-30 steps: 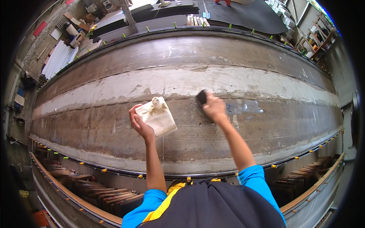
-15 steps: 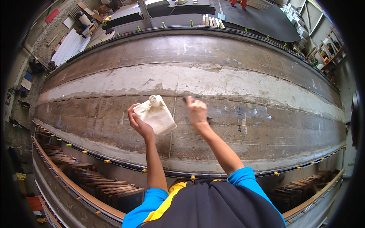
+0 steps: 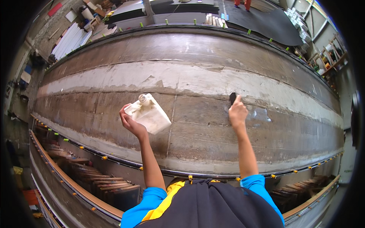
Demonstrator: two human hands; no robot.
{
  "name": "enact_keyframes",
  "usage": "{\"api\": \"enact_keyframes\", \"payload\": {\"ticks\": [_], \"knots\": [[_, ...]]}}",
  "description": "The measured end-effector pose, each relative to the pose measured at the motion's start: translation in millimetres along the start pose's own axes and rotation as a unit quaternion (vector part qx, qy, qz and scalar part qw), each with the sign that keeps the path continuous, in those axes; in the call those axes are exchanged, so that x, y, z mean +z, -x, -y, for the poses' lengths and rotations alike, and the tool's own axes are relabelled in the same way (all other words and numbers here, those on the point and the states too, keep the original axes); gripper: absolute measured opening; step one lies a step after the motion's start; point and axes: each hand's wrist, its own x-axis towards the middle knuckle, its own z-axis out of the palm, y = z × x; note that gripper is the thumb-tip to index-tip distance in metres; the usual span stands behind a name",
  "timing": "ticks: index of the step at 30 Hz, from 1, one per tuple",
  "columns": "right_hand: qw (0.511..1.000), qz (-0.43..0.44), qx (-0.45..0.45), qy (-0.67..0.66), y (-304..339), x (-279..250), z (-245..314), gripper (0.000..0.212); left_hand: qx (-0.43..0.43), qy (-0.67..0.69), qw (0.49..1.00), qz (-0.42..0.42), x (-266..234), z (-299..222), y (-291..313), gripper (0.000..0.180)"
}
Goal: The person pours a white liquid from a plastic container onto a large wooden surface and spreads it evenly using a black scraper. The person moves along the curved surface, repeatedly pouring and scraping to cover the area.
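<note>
My left hand [image 3: 133,127] is closed round a white plastic canister [image 3: 156,117], which it holds tilted above the long, worn surface [image 3: 201,140]. The canister's walls are stained, and a round, clear neck [image 3: 142,98] sits at its far end. Further right, my right hand [image 3: 238,114] grips a small black tool [image 3: 232,98] whose dark, flat end points away from me. Most of that tool is hidden by the fingers, so its kind cannot be made out. To the right of this hand, a pale, shiny smear [image 3: 261,114] marks the surface.
A pale band [image 3: 197,76] runs lengthwise along the surface. Yellow clips [image 3: 104,157] line the near edge, green ones [image 3: 166,22] the far edge. Below the near edge, wooden pieces [image 3: 114,182] stand in a rack. Beyond the far edge are a black sheet [image 3: 266,26] and another person's legs [image 3: 247,4].
My right hand has swept to the right with the black tool, which now shows more clearly. My left hand and the canister have shifted slightly left.
</note>
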Motion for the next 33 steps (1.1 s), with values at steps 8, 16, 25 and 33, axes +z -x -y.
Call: {"api": "enact_keyframes", "payload": {"ticks": [8, 16, 25, 33], "knots": [[0.933, -0.193, -0.292, -0.085, 39, 43, 185, 0.008, 0.026, -0.055, 0.998, -0.033, -38, -4, 0, 0.050], [0.852, -0.001, -0.495, -0.168, 10, 21, 169, 0.044, 0.006, -0.071, 0.997, -0.037, -59, -5, 6, 0.041], [0.919, 0.174, -0.056, -0.350, -32, 6, -5, 0.072, 0.014, -0.079, 0.997, 0.006, -55, -1, 3, 0.038], [0.920, 0.238, -0.110, -0.290, 21, -4, 155, 0.069, 0.013, -0.062, 0.997, 0.048, -30, -17, 11, 0.047]]}}
